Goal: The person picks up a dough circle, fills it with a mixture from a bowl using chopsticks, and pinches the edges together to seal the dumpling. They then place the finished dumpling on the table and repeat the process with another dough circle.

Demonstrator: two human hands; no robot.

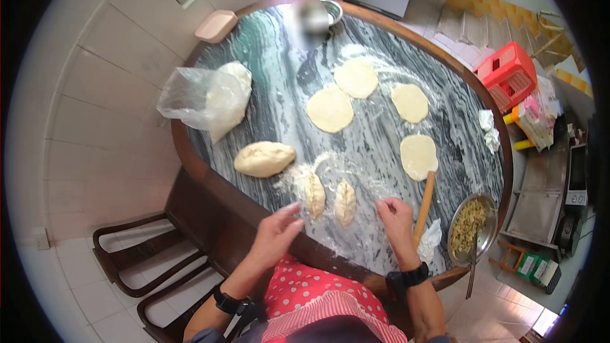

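Observation:
Two pleated dumplings, the left dumpling (314,195) and the right dumpling (345,202), lie side by side on the floured marble table. My left hand (277,234) is just left of them near the table edge, fingers apart and holding nothing. To their right is my right hand (396,217), its fingers curled together with nothing visible in them. Beside that hand a wooden rolling pin (424,206) lies with its far end against a flat dough wrapper (418,157). A large lump of dough (264,159) rests beyond my left hand.
More rolled wrappers (330,108) lie farther back. A metal bowl of chopped filling (469,225) with chopsticks (472,267) stands at the right edge, near a crumpled white tissue (430,241). A plastic bag of flour (219,98) sits back left. Dark chairs (136,251) flank the table's left side.

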